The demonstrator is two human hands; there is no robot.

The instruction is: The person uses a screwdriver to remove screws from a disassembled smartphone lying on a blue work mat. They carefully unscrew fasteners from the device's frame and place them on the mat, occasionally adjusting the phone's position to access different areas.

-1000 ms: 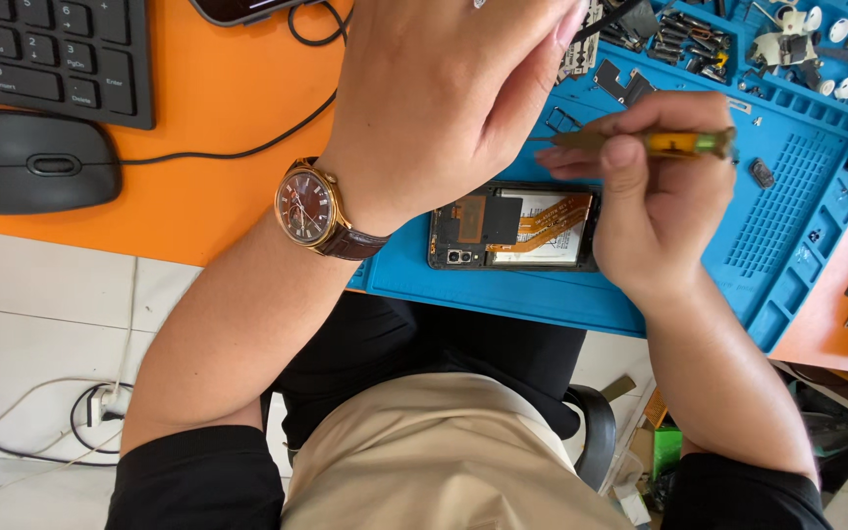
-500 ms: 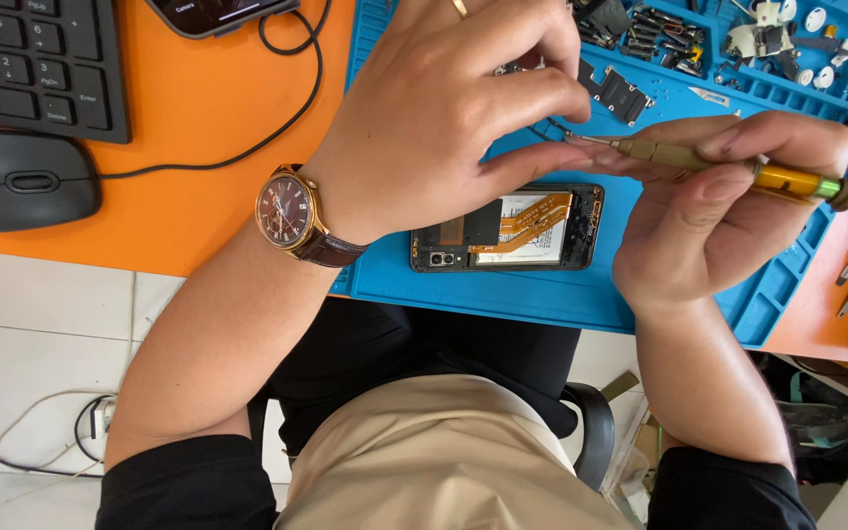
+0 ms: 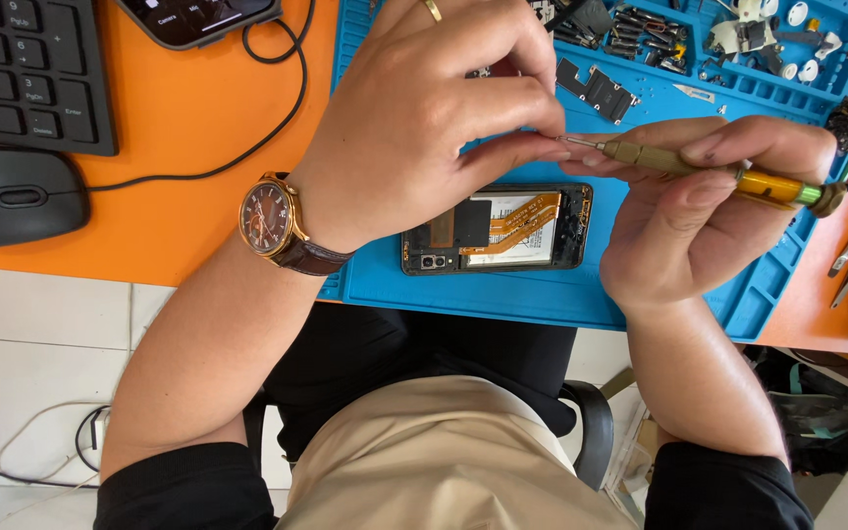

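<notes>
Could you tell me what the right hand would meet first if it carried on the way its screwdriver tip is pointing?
Most likely the left hand: the right hand aims the screwdriver leftward, its tip already at the left fingertips.

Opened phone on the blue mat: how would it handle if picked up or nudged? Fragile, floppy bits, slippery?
The opened phone lies flat with its back off, so it probably slides rather than tips when nudged. Its orange flex ribbon and bare board are exposed: likely fragile, best gripped by the frame edges. The body looks thin and rigid, probably light; the blue mat likely resists slipping.
</notes>
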